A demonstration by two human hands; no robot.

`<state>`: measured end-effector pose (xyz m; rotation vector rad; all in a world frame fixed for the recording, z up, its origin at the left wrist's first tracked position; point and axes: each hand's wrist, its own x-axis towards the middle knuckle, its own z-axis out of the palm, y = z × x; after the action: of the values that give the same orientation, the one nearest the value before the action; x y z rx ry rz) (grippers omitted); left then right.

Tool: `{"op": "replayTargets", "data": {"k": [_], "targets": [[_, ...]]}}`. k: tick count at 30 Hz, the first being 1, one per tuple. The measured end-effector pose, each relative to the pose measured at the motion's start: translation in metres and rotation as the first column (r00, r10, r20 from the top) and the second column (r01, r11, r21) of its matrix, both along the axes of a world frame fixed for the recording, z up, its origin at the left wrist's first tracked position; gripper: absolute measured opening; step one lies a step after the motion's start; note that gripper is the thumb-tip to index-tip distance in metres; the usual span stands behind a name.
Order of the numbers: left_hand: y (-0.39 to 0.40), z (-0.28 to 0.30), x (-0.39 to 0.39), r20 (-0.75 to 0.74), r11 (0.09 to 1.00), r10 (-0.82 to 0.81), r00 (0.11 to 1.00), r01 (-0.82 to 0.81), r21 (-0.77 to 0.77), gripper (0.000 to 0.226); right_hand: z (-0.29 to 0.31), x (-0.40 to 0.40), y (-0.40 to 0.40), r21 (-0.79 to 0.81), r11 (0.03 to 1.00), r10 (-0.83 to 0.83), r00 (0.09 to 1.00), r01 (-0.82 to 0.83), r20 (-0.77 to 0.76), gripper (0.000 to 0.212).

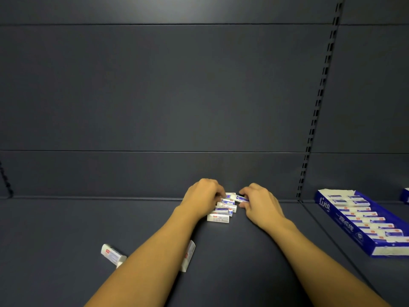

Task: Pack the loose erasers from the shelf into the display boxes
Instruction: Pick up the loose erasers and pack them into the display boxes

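Left hand (202,197): bare forearm extended forward, knuckles up, fingers curled down and inward. Right hand (260,203): bare forearm extended forward, fingers curled, thumb and fingertips pinching. Both hands near each other, palms facing inward.

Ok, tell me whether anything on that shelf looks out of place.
Two erasers lie apart from the pile between the hands: one eraser askew at the near left, another partly hidden beside the left forearm. The display box sits angled.
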<state>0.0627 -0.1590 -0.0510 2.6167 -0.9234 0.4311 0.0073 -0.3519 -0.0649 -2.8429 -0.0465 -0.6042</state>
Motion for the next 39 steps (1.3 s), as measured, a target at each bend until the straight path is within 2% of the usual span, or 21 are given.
{"op": "replayTargets", "data": {"k": [8,15,29,39], "targets": [[0.000,-0.003,0.002,0.040,0.994,-0.034,0.999,0.030,0.106,0.041,0.004,-0.011,-0.011,0.047,0.998,-0.052,0.997,0.049,0.066,0.019],[-0.002,0.000,-0.003,0.081,0.989,-0.045,0.996,0.033,0.145,0.029,0.006,-0.017,-0.014,0.077,0.996,-0.054,0.994,0.047,0.093,0.020],[0.008,0.009,-0.009,0.114,0.985,0.032,0.993,-0.050,0.164,0.033,0.005,-0.021,-0.017,0.173,0.983,0.030,0.980,-0.065,0.199,0.018],[0.016,0.023,-0.015,0.148,0.992,0.096,0.984,-0.108,0.072,0.028,0.006,-0.016,-0.016,0.283,0.950,0.061,0.968,-0.131,0.243,0.020]]}}
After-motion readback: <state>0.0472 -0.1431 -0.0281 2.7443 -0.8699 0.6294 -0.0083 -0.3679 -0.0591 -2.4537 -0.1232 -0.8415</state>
